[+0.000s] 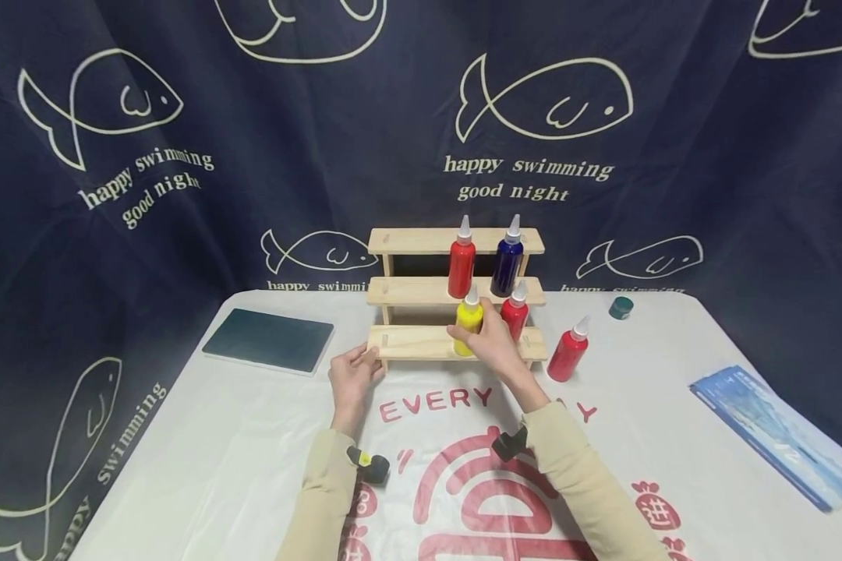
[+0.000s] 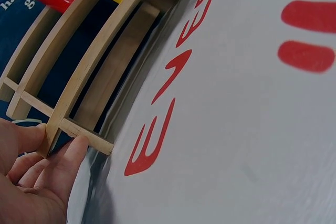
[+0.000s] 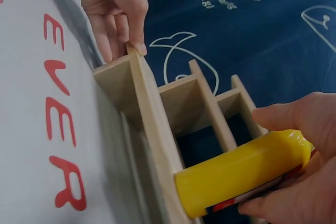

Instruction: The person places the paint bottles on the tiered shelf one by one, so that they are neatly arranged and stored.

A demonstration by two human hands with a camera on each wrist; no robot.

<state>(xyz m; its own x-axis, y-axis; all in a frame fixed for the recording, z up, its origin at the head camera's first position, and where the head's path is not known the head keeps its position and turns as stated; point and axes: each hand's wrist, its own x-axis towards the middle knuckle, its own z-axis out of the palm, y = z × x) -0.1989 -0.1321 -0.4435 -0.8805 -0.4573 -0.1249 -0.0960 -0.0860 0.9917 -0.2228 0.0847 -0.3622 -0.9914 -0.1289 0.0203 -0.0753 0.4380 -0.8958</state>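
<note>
A yellow squeeze bottle with a pale pointed cap stands on the lowest step of a wooden three-step rack. My right hand grips it between thumb and fingers; in the right wrist view the bottle's base meets the step. My left hand pinches the left end of that lowest step, thumb above and fingers beneath, as the left wrist view shows at the rack's end. Beside the yellow bottle is a red bottle, partly behind my right hand. On the middle step stand a red bottle and a dark blue bottle.
Another red bottle stands on the table just right of the rack. Farther right are a small dark green lid and a blue printed leaflet. A dark flat rectangular board lies left. A navy fish-print curtain hangs behind.
</note>
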